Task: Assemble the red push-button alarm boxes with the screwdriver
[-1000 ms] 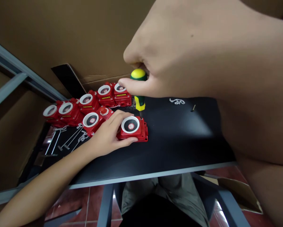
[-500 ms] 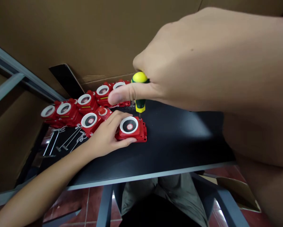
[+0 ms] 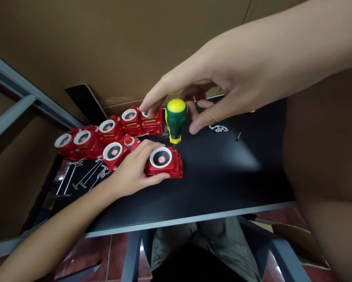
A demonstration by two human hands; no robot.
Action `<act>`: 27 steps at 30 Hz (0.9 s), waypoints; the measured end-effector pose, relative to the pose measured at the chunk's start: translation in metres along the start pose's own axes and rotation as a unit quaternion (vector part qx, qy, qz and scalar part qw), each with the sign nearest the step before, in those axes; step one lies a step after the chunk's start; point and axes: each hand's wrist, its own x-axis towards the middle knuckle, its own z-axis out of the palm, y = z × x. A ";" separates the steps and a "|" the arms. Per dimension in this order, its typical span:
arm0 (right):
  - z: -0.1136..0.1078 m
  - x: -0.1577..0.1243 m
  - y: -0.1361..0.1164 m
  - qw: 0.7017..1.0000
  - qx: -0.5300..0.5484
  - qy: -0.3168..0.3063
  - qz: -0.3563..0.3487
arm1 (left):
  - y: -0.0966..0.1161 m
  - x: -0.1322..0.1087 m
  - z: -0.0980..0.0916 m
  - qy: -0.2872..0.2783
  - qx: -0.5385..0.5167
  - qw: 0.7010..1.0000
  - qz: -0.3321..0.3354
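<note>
A red box with a white ring and dark round centre (image 3: 176, 168) lies on the black table, and my left hand (image 3: 131, 172) grips it from its left side. A short green and yellow screwdriver (image 3: 176, 117) stands upright with its tip on the screw at the box's upper right corner. Around the handle, without closing on it, my right hand (image 3: 205, 90) has its fingers spread; whether any fingertip touches the handle I cannot tell. Beside my left hand sits another red box with a red knob (image 3: 129, 140).
Several red boxes (image 3: 108, 131) stand in a row along the cardboard wall (image 3: 120, 47). Metal rods and white cords (image 3: 87, 174) lie at the left. A white cord (image 3: 219, 128) and a small screw (image 3: 238, 136) lie right of the screwdriver. A dark flat panel (image 3: 86, 102) leans behind.
My right hand has opened off the screwdriver handle and its fingers have spread. The screwdriver stays upright on the box. My left hand keeps its hold.
</note>
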 end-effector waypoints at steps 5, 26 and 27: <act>0.004 0.014 0.002 0.992 -0.044 -0.116 -0.036 | 0.001 0.000 0.000 -0.006 0.005 1.000 -0.011; 0.021 0.030 0.000 0.984 -0.176 0.033 0.005 | 0.000 0.000 0.001 -0.003 -0.002 1.000 -0.001; 0.022 0.030 -0.002 0.979 -0.201 0.037 0.011 | 0.000 0.000 0.000 -0.006 -0.002 1.000 -0.004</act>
